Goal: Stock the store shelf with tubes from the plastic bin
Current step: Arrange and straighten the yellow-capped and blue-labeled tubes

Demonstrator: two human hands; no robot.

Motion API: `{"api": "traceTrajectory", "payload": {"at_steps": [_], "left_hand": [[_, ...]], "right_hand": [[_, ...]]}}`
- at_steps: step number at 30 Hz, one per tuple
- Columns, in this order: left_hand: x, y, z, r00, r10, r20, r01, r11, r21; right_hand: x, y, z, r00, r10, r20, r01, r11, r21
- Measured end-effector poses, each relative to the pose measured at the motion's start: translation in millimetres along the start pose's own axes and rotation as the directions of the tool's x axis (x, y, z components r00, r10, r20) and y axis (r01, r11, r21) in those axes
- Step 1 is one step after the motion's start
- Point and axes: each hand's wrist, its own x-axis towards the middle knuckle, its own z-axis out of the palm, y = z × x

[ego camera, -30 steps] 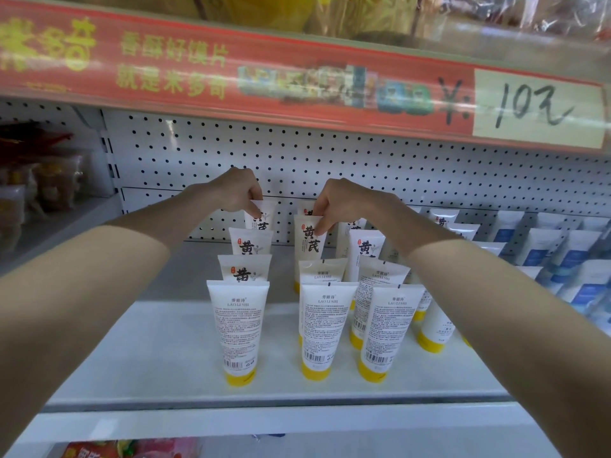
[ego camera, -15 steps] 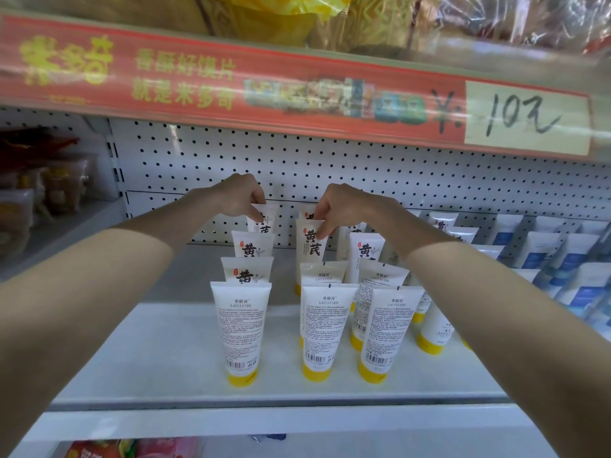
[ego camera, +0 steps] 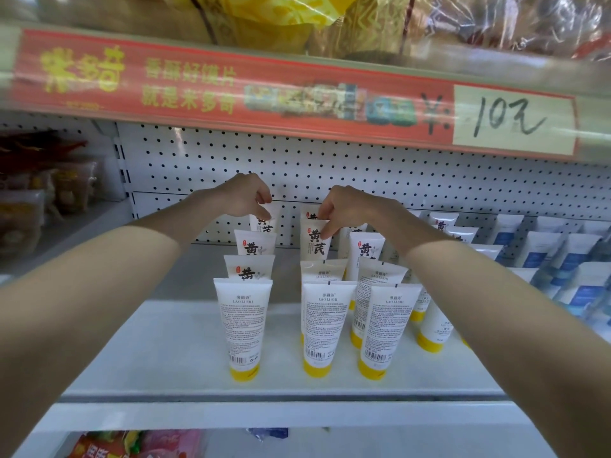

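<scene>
The tubes are white with yellow caps and black lettering, and stand cap-down in rows from the front edge to the rear edge of the white shelf. With both arms extended, the left hand pinches the top of the rearmost left-row tube, and the right hand pinches the top of a middle-row tube near the rear edge. Hands and tubes occupy the same positions as in the earlier frames.

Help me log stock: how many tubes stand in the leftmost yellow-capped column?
4, in file: front tube, barcode showing; second tube behind it; third tube; rearmost tube, pinched by the left hand. More could hide behind that hand.
</scene>
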Motion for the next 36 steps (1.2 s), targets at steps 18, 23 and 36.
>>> {"api": "traceTrajectory", "payload": {"at_steps": [18,23,36], "left_hand": [[-58.8,37.4,-20.3,0.994,-0.007,0.107,0.012,0.999,-0.043],[-75.2,32.3,-14.9,0.976,-0.024,0.218,0.029,0.999,-0.02],[-74.1,29.9,-5.2,0.995,-0.071,0.074,0.068,0.997,0.036]], "right_hand": [[-58.4,17.6,-26.5,0.994,-0.033,-0.106,0.042,0.996,0.081],[-73.0,29.7,-20.2,0.998,-0.022,-0.065,0.025,0.999,0.044],[-65.3,51.8,-1.0,0.991,-0.05,-0.127,0.054,0.998,0.033]]}}
